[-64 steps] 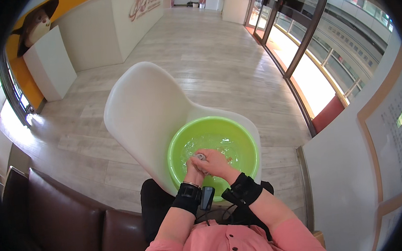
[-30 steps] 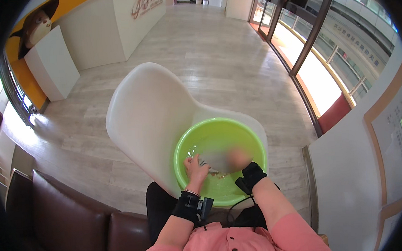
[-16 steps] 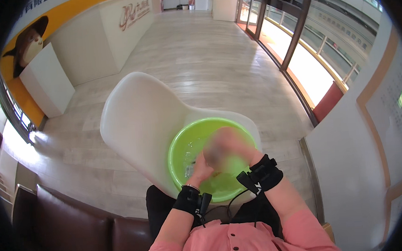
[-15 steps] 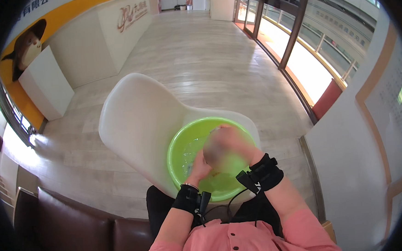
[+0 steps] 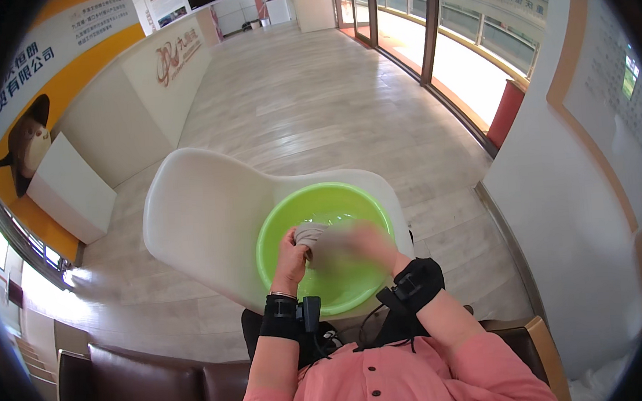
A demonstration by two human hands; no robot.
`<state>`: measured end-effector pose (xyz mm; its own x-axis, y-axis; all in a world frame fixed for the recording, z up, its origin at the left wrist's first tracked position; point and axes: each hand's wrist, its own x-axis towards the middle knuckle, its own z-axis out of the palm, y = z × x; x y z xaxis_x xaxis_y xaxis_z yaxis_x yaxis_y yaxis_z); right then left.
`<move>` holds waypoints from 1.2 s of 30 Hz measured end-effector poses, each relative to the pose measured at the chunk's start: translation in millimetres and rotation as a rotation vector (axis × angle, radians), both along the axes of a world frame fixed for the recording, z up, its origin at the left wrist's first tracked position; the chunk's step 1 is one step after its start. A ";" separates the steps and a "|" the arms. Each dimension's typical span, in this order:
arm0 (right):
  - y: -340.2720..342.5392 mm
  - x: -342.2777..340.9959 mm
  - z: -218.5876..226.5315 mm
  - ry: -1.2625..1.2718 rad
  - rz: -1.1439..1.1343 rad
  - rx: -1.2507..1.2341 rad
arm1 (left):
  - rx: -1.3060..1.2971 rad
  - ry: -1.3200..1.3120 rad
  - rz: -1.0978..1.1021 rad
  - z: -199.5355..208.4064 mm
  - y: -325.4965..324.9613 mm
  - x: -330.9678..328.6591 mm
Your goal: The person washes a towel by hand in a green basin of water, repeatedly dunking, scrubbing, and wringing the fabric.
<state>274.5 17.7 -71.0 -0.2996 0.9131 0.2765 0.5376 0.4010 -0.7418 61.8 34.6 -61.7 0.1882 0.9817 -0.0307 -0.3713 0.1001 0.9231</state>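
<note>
A light green basin [image 5: 338, 296] with some water in it stands on the white chair before me. Above the basin, my left hand [image 5: 290, 263] is closed round a grey-beige piece of cloth [image 5: 310, 235], its thumb and fingers pinching the folds. The cloth stretches to the right as a blurred streak. At that end is my right hand [image 5: 368, 246], smeared by motion, so its fingers cannot be made out. Whether it grips the cloth does not show. Both wrists wear black straps with small boxes and cables.
The white moulded chair [image 5: 196, 197] rises to the left of the basin. A brown sofa [image 5: 145, 384] lies at the lower left. To the right runs a white wall panel [image 5: 538, 209]; further off are a pale counter [image 5: 121, 113] and glass doors [image 5: 422, 29].
My left hand has shifted up and left with the cloth, which was bunched between both hands. My right hand is now further from the left. The view has tilted and turned slightly.
</note>
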 end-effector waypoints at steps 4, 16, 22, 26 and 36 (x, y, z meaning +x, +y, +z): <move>-7.9 -0.3 9.4 0.121 0.075 0.000 | 0.086 0.222 0.019 29.7 -3.9 9.8; -10.4 -7.9 25.1 0.057 -0.046 -0.368 | 0.454 1.004 0.027 66.5 4.5 18.4; -26.6 -19.8 50.2 0.146 -0.046 -0.193 | 0.583 1.170 -0.002 85.0 -2.1 24.0; -23.0 -29.4 49.4 0.222 -0.004 -0.116 | 0.626 1.285 -0.061 91.9 -8.4 27.9; -20.3 -25.6 41.2 0.073 -0.112 -0.236 | 0.450 1.169 -0.163 70.7 -12.4 11.9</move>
